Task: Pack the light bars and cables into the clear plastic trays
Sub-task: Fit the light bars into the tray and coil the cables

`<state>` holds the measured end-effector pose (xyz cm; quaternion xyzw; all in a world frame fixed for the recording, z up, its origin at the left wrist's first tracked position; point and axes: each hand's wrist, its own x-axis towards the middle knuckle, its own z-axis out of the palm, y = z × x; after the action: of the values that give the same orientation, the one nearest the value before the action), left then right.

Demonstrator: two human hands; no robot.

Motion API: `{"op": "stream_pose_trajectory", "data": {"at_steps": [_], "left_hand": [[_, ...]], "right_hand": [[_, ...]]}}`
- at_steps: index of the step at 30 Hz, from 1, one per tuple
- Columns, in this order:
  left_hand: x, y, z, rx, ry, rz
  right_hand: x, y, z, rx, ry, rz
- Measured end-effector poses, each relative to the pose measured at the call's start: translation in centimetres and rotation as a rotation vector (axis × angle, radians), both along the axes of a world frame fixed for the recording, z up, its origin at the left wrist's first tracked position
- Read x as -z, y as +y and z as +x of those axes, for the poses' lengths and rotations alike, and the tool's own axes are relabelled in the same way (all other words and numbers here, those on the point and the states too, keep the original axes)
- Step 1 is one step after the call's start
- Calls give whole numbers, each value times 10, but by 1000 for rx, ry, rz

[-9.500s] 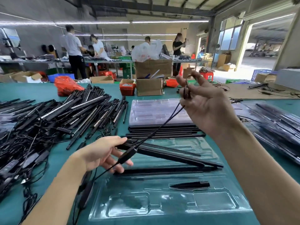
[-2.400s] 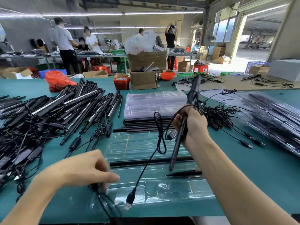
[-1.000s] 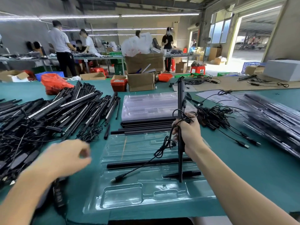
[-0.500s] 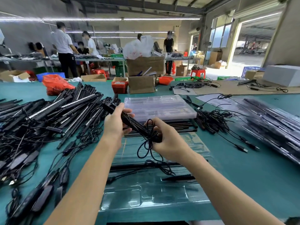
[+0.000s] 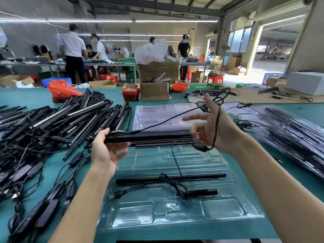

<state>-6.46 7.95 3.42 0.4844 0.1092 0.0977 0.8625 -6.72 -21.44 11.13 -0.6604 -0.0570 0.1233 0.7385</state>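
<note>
Right hand (image 5: pixel 213 128) motion-blurred, grip on cable (image 5: pixel 164 121) unclear; light bar (image 5: pixel 149 137) right end hidden behind it.

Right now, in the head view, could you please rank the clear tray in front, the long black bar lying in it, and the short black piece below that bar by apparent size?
1. clear tray
2. long black bar
3. short black piece

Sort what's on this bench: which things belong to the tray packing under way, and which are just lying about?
In the job:
- light bar, gripped by left hand
- its cable, looped over right hand
- clear tray holding a packed bar
- pile of unpacked bars
- stack of trays

Lying about:
- cardboard box
- red bag
- red bin
</note>
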Motion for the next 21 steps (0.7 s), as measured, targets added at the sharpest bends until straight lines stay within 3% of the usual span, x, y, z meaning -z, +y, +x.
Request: {"op": "stream_pose_trajectory", "data": {"at_steps": [5, 9, 11, 14, 18, 21], "left_hand": [[11, 6, -4, -24, -35, -95], [23, 13, -5, -44, -54, -204], [27, 16, -6, -59, -77, -241], [28, 16, -7, -80, -76, -274], [23, 10, -7, -110, -15, -232], [19, 5, -4, -157, 20, -151]], "right_hand": [[3, -19, -4, -416, 322, -73], [14, -27, -4, -436, 371, -401], [21, -30, 1, -289, 306, -440], [29, -26, 12, 165, 173, -420], [44, -11, 4, 726, -397, -584], [54, 10, -18, 911, -801, -792]]}}
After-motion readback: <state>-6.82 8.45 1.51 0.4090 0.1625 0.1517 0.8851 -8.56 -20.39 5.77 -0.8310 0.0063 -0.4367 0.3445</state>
